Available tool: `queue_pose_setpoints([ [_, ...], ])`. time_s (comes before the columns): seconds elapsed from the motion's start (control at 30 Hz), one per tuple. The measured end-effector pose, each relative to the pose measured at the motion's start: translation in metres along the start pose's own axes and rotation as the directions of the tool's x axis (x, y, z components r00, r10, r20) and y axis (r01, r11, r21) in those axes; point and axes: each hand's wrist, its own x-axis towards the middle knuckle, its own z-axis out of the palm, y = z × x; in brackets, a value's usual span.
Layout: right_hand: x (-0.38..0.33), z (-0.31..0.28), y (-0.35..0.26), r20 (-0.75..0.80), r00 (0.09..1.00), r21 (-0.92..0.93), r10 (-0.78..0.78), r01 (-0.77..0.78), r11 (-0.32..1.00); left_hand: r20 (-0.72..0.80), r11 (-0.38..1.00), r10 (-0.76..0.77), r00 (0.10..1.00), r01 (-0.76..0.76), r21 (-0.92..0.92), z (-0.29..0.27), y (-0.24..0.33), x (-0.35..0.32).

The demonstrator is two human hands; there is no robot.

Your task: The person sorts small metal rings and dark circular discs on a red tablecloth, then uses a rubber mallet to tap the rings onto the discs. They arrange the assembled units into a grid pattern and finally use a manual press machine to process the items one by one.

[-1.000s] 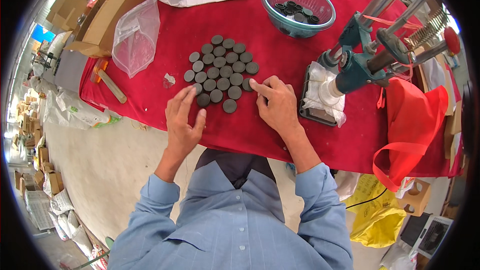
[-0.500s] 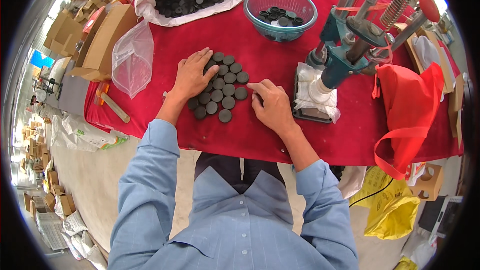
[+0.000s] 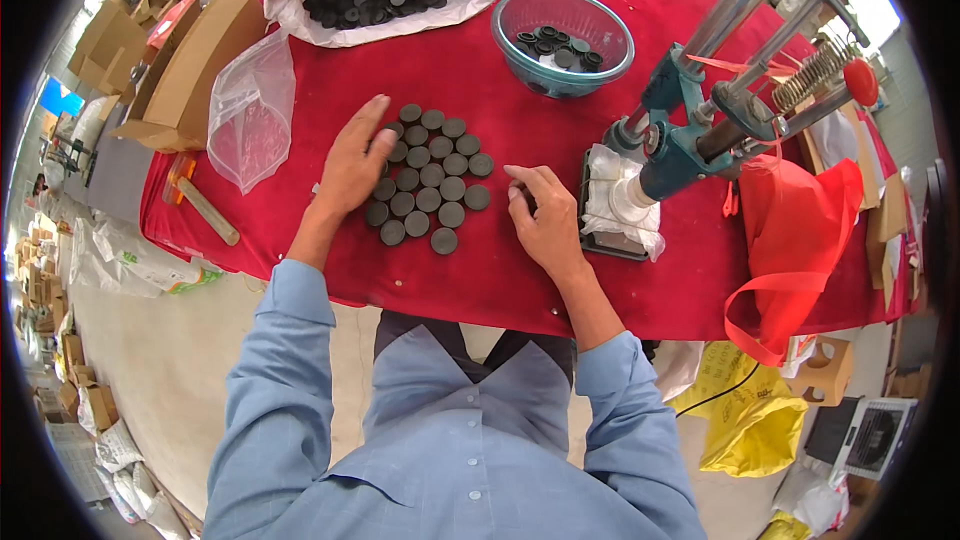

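Several dark grey round discs (image 3: pixel 431 175) lie flat in a close cluster on the red cloth. Along the cluster's left side rests my left hand (image 3: pixel 352 162), open, fingers stretched away from me and thumb toward the discs. My right hand (image 3: pixel 545 218) is to the right of the cluster, apart from it. Its fingers are loosely bent, with a gap between thumb and forefinger, and I see nothing held there. Farther back stands a translucent teal bowl (image 3: pixel 508 52) with black rimmed caps (image 3: pixel 563 58) in it.
A white sack (image 3: pixel 290 10) of black discs lies at the back. To the right stands a teal hand press (image 3: pixel 672 165) with a red-knobbed lever, beside a red bag (image 3: pixel 800 230). On the left are a clear plastic bag (image 3: pixel 250 115), a cardboard box (image 3: pixel 205 70) and a wooden-handled hammer (image 3: pixel 208 210).
My left hand has drawn slightly left, away from the discs. My right hand now sits a little farther from the cluster. The whole view has shifted somewhat.
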Motion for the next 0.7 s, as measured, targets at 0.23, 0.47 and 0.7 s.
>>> queue_pose_setpoints([
  [0.23, 0.037, 0.014, -0.008, 0.076, 0.996, 0.029, 0.036, -0.038, 0.999, 0.014, 1.0, -0.004, 1.0, 0.004, 0.001, -0.002, -0.03, -0.031],
  [0.47, 0.118, 0.074, -0.013, 0.338, 0.931, 0.015, -0.141, 0.144, 0.989, 0.105, 0.986, 0.095, 0.99, -0.108, 0.126, 0.021, -0.018, -0.011],
  [0.7, 0.115, 0.088, 0.004, 0.479, 0.866, -0.038, -0.143, 0.183, 0.982, 0.134, 0.987, 0.137, 0.981, -0.146, 0.062, 0.023, -0.02, -0.011],
])
